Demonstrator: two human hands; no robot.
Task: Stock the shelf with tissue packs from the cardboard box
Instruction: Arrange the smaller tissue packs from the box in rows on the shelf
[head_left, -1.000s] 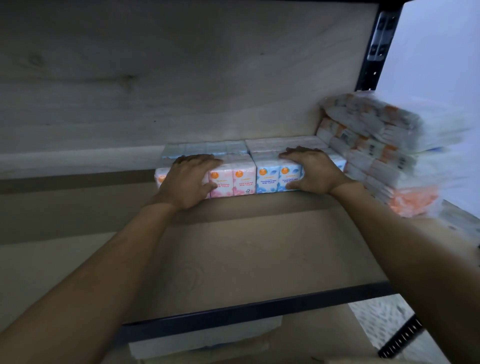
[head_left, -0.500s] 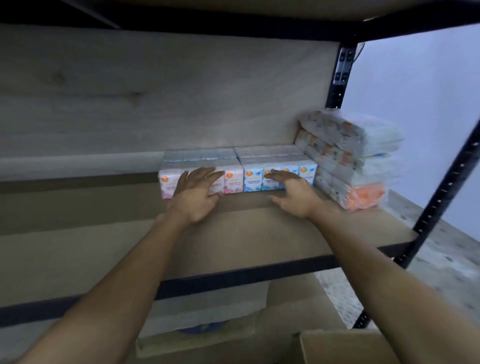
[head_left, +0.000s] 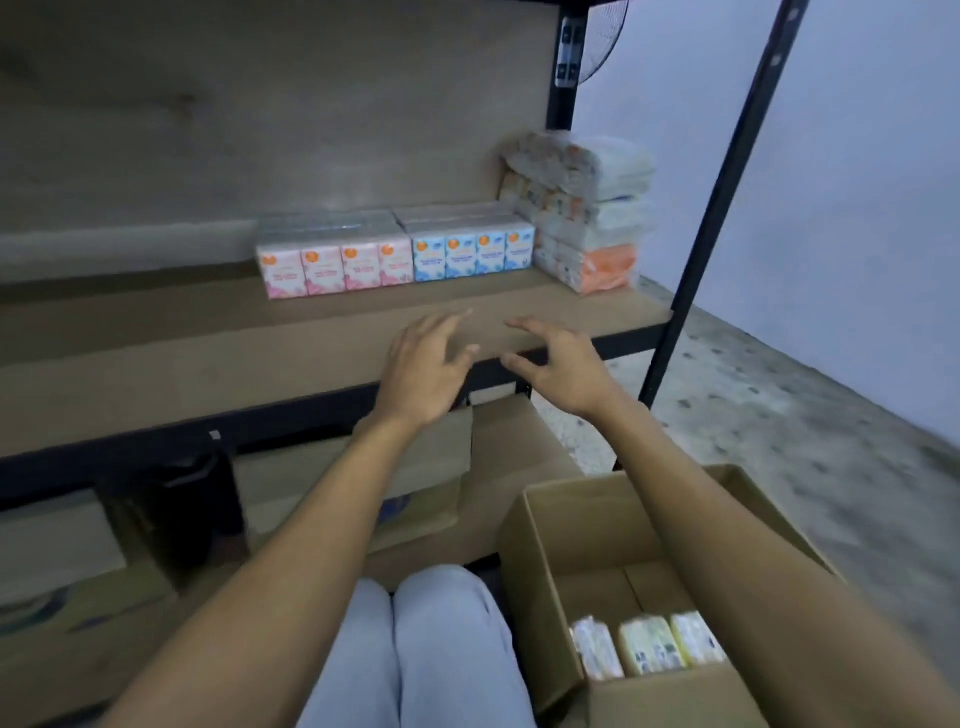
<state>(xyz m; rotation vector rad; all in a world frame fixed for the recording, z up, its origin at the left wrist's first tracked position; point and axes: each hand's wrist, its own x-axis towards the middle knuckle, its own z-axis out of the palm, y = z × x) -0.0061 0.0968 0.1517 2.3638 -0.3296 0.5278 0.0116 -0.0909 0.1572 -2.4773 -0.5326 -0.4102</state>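
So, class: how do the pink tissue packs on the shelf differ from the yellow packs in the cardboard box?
The pink tissue packs stand upright in a row on the shelf; the yellow packs lie low inside the cardboard box. Pink packs show printed fronts; yellow packs show wrapped tops. Both sit side by side, untouched.

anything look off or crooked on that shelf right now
Nothing stands out. The pink packs and blue packs sit in one straight row, the wrapped stack leans slightly but holds. Both hands, left and right, are empty.
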